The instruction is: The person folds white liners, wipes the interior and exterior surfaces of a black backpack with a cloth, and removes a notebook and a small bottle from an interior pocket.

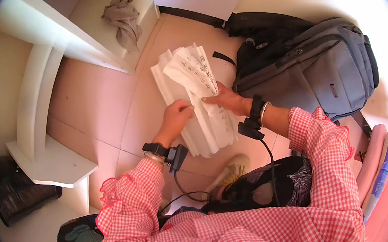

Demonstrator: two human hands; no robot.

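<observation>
While paper bundle (192,89) sits mid-scene over tiled floor (103,101), right hand (231,100) pinches its right edge — thumb on top; left hand (176,120) at left side, fingers curled — cannot tell whether pinching; backpack (303,75) right; grey cloth (123,20) far left; black bag (12,189) left.

Black handwritten Chinese characters (206,66) on folded white paper (202,120); pale marks on blue strip (384,163), too small to read.

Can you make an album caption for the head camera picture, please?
Right hand holds white paper sheets with dark writing, left hand at their left side, grey backpack nearby.
</observation>
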